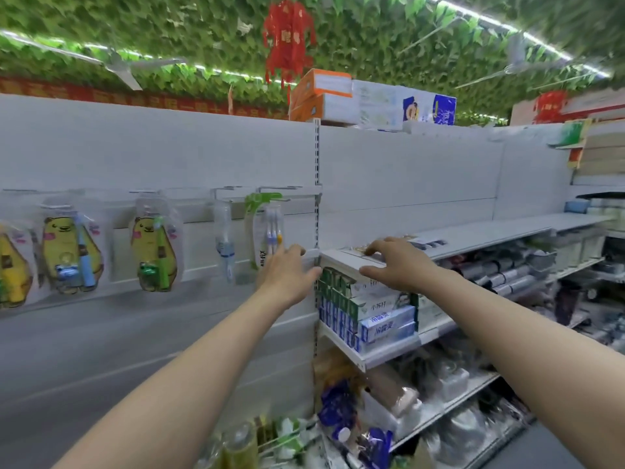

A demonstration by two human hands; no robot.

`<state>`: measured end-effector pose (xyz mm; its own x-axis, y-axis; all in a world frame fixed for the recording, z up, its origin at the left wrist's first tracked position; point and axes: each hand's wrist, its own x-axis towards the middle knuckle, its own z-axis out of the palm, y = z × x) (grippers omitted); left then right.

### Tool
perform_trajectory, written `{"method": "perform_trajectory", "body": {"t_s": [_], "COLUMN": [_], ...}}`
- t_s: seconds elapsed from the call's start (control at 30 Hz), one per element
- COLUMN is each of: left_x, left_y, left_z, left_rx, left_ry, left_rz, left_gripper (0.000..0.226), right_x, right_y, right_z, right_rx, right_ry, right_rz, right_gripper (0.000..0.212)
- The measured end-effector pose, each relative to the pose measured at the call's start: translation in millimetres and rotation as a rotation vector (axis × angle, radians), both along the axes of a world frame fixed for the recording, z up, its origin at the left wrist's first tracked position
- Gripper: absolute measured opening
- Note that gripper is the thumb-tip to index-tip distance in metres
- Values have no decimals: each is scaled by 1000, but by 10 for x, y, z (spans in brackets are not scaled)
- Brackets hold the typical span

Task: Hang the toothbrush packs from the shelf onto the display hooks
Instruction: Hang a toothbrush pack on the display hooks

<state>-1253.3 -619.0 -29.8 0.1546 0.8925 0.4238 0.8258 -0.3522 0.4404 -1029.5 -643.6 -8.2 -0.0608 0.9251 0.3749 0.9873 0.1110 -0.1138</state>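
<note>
The slotted upright post (317, 198) splits the wall in front of me. Just left of it, at about shelf height, my left hand (287, 269) is held out with its back to me, fingers nearly straight and loose, holding nothing. Its fingertips are close to the post, but I cannot tell if they touch it.

Just right of the post, my right hand (394, 262) lies palm down over the near corner of the white shelf (473, 235). The fingers are spread and only slightly bent, with the thumb by the shelf's front edge. The fingertips rest on flat packs (358, 251) lying on the shelf board. These are too blurred to read, and I have not closed my fingers round any of them.

Left of the post, display hooks (280, 188) stick out of the back panel. The hook nearest the post carries a green-topped toothbrush pack (267, 228), which hangs just above my left hand. Next out hangs a clear pack (225, 245), then 2 yellow bear-shaped packs (71, 255) farther left.

Right of the post, under the shelf, toothpaste boxes (372, 309) are stacked. Cartons (338, 96) sit on top of the unit, above the post and to its right.
</note>
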Motion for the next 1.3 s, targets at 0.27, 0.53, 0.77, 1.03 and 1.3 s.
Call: {"method": "perform_trajectory", "body": {"t_s": [0.27, 0.53, 0.77, 1.03, 1.3], "left_x": [923, 1670, 2275, 2687, 2821], "left_y": [783, 1839, 2826, 3393, 3497], "left_z": [-142, -317, -324, -407, -586], "left_rx": [-26, -71, -128, -279, -343], "left_ry": [53, 67, 135, 144, 153], "left_rz": [-28, -41, 10, 90, 217], "left_gripper": [57, 59, 67, 85, 95], "right_x": [1008, 1804, 2301, 2899, 3476], "right_y": [610, 1541, 2560, 3390, 3920], "right_z": [-93, -214, -179, -360, -605], "right_rx": [-10, -36, -63, -93, -98], "right_ry": [69, 118, 158, 246, 371], "right_rz": [-56, -102, -120, -149, -180], "right_gripper": [53, 54, 49, 51, 56]}}
